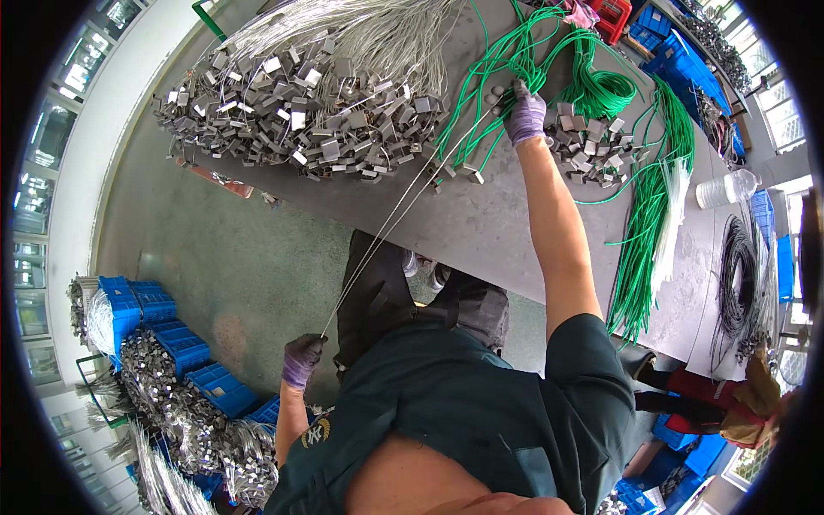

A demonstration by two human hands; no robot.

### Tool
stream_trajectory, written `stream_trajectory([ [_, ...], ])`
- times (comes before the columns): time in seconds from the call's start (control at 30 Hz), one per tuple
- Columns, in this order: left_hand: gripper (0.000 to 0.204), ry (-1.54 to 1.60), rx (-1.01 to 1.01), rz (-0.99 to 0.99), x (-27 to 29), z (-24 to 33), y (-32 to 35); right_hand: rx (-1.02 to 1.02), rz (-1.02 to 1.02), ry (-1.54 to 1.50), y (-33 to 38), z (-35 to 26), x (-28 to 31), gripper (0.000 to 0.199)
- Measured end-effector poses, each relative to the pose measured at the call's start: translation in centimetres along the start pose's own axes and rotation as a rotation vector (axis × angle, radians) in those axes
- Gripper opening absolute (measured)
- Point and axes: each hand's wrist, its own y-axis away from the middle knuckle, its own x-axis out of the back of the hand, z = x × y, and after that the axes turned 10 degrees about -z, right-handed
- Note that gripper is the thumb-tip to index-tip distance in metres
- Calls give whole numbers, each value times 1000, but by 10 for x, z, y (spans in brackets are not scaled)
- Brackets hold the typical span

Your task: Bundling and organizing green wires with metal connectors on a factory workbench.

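Observation:
My left hand [303,360], in a purple and dark glove, is closed on thin steel wires [375,243] low at the left, off the table. Those strands run straight up across the table edge toward my right hand [525,118]. That hand, gloved in purple, is closed at a tangle of green cables [524,56] on the table; its fingertips are partly hidden. Small metal blocks [475,177] sit on some green cable ends below it. Just right of the hand lies a pile of metal blocks [592,148], with a coiled green bundle [608,94] behind.
A large heap of metal blocks [300,112] with pale wires [378,34] covers the table's far left. Green cables [639,232] hang over the right side, near a clear bottle [728,189] and a black coil [736,266]. Blue crates [221,388] stand at lower left.

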Motion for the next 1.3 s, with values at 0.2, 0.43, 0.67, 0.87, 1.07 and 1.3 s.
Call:
stream_trajectory([
  [0.2,30,-68,-138,38,0,-11,-2,-54,-29,203,2,3,1,19],
  [0.43,23,129,-22,-60,-5,5,-2,-212,-65,116,5,4,5,20],
  [0.67,18,113,4,-46,-10,13,-8,-236,-105,136,9,2,3,17],
  [0.87,21,126,54,-55,-10,8,-9,-255,-119,134,14,4,2,17],
  [1.07,23,76,9,-39,-11,8,-11,-212,-73,99,12,18,4,17],
  [1.3,23,134,-14,-44,-15,-1,-19,-251,-54,104,16,24,-1,18],
])
